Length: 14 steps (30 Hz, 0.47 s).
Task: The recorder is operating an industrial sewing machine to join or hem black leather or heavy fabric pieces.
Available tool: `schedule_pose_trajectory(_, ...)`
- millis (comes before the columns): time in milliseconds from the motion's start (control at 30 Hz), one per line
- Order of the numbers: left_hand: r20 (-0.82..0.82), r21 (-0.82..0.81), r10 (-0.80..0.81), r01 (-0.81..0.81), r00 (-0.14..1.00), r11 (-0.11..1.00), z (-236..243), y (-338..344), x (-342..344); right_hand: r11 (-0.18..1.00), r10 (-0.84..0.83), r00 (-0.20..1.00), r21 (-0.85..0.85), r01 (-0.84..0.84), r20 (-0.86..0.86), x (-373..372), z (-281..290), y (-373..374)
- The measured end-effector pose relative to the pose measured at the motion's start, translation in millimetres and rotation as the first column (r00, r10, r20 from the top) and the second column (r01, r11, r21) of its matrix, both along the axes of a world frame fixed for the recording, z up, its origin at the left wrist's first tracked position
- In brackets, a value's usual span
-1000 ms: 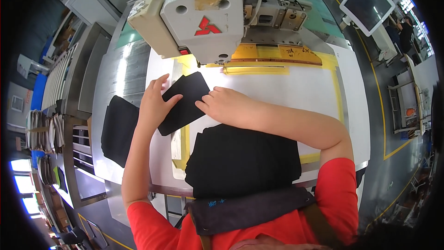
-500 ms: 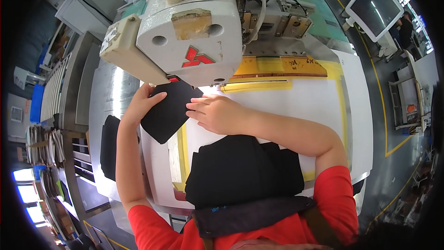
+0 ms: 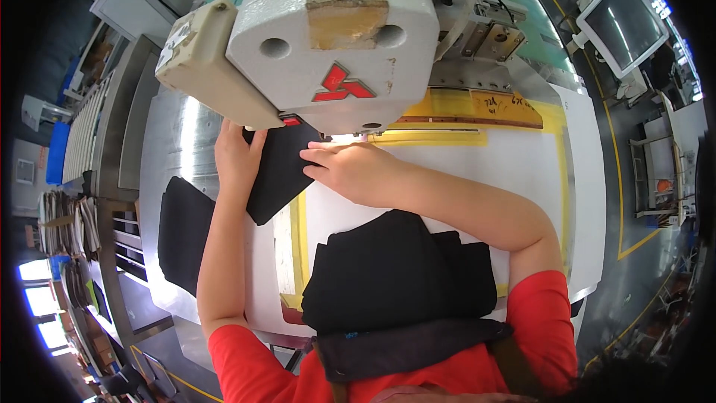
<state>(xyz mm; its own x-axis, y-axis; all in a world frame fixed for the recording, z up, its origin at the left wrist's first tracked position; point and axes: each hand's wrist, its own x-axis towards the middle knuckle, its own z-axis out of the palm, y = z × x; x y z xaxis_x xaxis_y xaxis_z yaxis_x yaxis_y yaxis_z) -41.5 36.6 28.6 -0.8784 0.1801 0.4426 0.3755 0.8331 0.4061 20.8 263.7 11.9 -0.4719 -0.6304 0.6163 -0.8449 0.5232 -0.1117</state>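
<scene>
Black fabric piece (image 3: 277, 172): flat on white surface (image 3: 477, 172), top edge under sewing machine head (image 3: 328, 37).
Left hand (image 3: 237, 158): gripping its left edge.
Right hand (image 3: 350, 170): released, fingers pressing it flat.

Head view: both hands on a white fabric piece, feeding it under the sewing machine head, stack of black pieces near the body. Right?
Not quite: the fabric piece is black, not white, as the head view shows. The rest holds: left hand and right hand both rest on it under the sewing machine head, and a stack of black pieces lies near the body.
</scene>
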Motion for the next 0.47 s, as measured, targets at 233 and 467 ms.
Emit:
schedule_pose_trajectory(233,-0.09,-0.086,-0.017,0.009,0.996,0.996,-4,1,-3,0.901,-0.116,0.979,0.397,0.174,-0.165,-4,12,-24)
schedule_pose_trajectory(467,-0.103,-0.002,-0.065,0.065,0.993,0.998,2,18,-4,0.979,-0.003,0.996,0.204,0.021,-0.092,-1,-1,1)
